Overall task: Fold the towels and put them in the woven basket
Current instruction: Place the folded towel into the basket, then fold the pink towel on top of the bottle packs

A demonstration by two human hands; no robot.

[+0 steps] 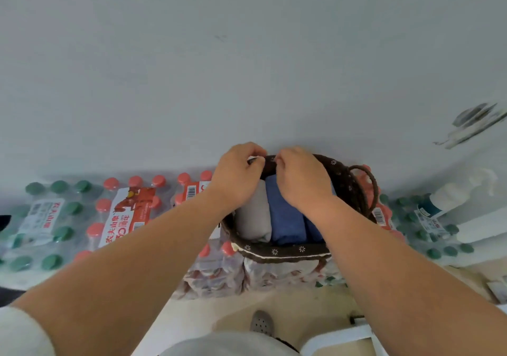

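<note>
1. The woven basket (288, 253), lined with dark brown cloth printed with small white flowers, sat on top of shrink-wrapped packs of bottled water, close against the wall (219, 54).
2. Inside the basket, a folded grey towel (253, 218) lay on the left, touching a folded blue towel (285, 213) just beside it. A further blue fold showed to the right, partly hidden by the right forearm; could not tell whether it was a separate towel.
3. Left hand (237, 177): fingers curled, pinching the far rim of the basket. A small white patch showed at the fingertips.
4. Right hand (301, 180): fingers curled over the same far rim, gripping it, just beside the left hand. Both forearms reached over the towels.
5. A looped handle (370, 188) stood up at the right side of the basket.
6. Red-capped bottle packs (129, 205) lay left of the basket; green-capped bottle packs (46, 213) lay further left, with more at the far right.
7. A white pump bottle (452, 194) lay on the right-hand packs.
8. Beige floor (301, 309) was visible below the packs.
</note>
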